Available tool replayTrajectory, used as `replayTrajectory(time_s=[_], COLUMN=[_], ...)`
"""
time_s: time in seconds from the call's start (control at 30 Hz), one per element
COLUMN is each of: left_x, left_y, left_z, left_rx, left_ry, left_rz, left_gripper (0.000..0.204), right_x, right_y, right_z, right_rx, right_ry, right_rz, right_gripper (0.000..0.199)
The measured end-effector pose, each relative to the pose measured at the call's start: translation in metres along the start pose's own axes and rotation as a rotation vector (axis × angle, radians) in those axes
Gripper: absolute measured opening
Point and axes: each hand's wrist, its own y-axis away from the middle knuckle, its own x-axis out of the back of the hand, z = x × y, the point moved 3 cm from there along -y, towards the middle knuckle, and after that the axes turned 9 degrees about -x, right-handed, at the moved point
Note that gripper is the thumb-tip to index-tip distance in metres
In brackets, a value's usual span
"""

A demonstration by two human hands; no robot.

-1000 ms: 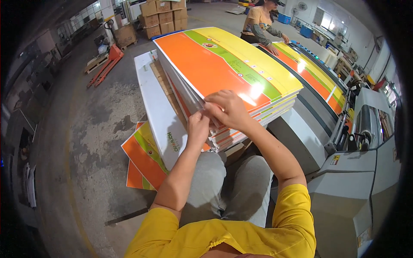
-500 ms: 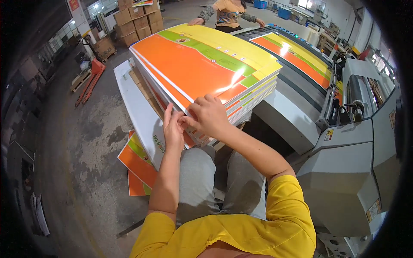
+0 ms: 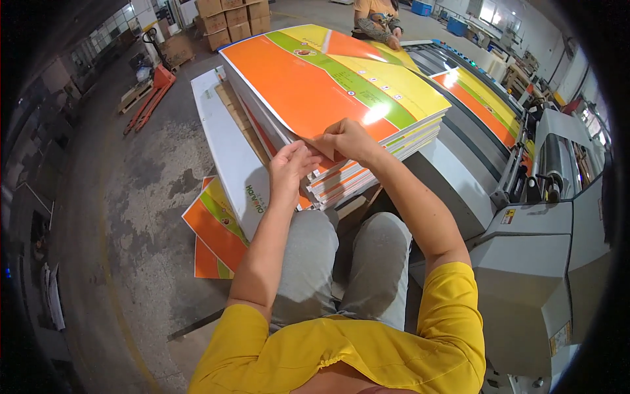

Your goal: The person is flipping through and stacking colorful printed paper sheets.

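A tall stack of large glossy printed sheets (image 3: 315, 85), orange, green and yellow, stands before my knees. With thumb and fingers my right hand (image 3: 351, 141) pinches the near corner of the top printed sheet (image 3: 289, 82), which curls up and shows a darker underside. My left hand (image 3: 292, 171) is beside that corner, palm turned to the right, its fingers loosely bent and apart. Its fingertips reach close to the lifted edge; whether they touch it I cannot tell. Below, the edges of the stack show as uneven layers.
A co-worker (image 3: 377, 20) stands beyond the stack, a hand at a yellow sheet edge. To the right is a grey machine (image 3: 518, 256) with another printed sheet (image 3: 482, 105) on its bed. A white board (image 3: 230, 157) leans left of the stack; loose sheets (image 3: 213, 230) lie below. An orange pallet jack (image 3: 154, 95) stands farther left.
My right hand has raised and bent back the sheet's corner, and my left hand has drawn slightly away from it. The co-worker has shifted right; a sheet's far right part now bends upward.
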Motion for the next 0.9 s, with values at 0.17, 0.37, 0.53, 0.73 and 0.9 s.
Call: replayTrajectory(time_s=[0.17,0.37,0.53,0.73,0.9], left_x=[-0.007,-0.003,0.003,-0.004,-0.003], left_y=[-0.003,-0.008,-0.004,-0.006,-0.007], left_z=[0.007,-0.002,-0.006,0.003,0.002], left_rx=[0.044,0.078,0.013,0.042,0.064], left_ry=[-0.049,-0.052,0.055,-0.015,-0.027], left_rz=[0.004,0.018,0.039,0.045,0.082], left_gripper=[0.023,0.020,0.015,0.011,0.011], right_x=[0.001,-0.009,-0.010,-0.005,0.001], right_y=[-0.002,-0.008,-0.004,-0.002,-0.002], right_z=[0.007,0.018,0.015,0.011,0.008], right_rx=[-0.029,0.005,0.070,0.061,-0.038], right_ry=[-0.204,-0.224,-0.096,-0.173,-0.234], right_rz=[-0.196,-0.165,-0.044,-0.189,-0.267], right_gripper=[0.030,0.030,0.026,0.026,0.023])
